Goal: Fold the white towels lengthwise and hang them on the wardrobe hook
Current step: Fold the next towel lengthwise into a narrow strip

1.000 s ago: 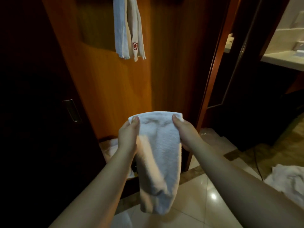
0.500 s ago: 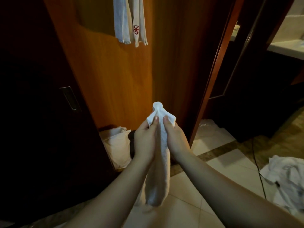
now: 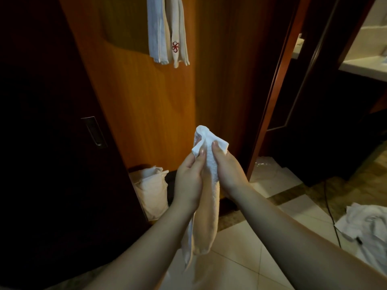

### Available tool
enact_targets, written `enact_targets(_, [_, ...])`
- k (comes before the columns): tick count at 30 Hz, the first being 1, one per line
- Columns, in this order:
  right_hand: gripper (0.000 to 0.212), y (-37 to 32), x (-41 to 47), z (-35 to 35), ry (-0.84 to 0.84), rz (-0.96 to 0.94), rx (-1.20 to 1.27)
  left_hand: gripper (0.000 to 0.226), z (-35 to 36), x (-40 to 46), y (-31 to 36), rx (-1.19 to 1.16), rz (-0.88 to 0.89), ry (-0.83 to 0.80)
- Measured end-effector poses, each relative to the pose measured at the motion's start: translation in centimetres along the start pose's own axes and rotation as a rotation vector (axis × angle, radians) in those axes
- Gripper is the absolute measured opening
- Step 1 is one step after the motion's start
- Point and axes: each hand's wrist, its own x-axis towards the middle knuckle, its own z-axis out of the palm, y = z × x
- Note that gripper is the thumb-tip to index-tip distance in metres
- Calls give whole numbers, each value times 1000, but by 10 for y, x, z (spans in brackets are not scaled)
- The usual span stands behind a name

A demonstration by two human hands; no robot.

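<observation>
The left hand and the right hand are side by side, both pinching the top of a folded white towel, which hangs down between them. Two more towels hang on the wardrobe high above the hands.

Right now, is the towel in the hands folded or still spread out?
Folded. The towel hangs as a narrow strip, its top edges pinched together between the left hand and right hand.

Wooden wardrobe panel, tiled floor, dim light
</observation>
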Motion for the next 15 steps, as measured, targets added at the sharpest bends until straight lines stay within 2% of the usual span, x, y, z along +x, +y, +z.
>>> enact_targets(3, [70, -4, -1, -3, -93, 3, -25, 38, 11, 3, -2, 79, -6, -26])
enact_targets(6, [88, -7, 0, -10, -305, 49, 209, 86, 21, 1, -1, 6, -123, -140])
enact_targets(8, [89, -8, 3, -17, -361, 22, 236, 110, 20, -1, 0, -22, -142, -246])
enact_targets(9, [83, -7, 5, -20, -342, -9, 198, 114, 18, 0, 0, -10, -131, -270])
enact_targets(12, [45, -5, 12, -25, -204, -110, 99, 108, 13, 2, 3, -2, -85, -348])
enact_targets(15, [52, -10, 18, -39, -139, -115, 135, 98, 2, 11, 7, -26, -37, -402])
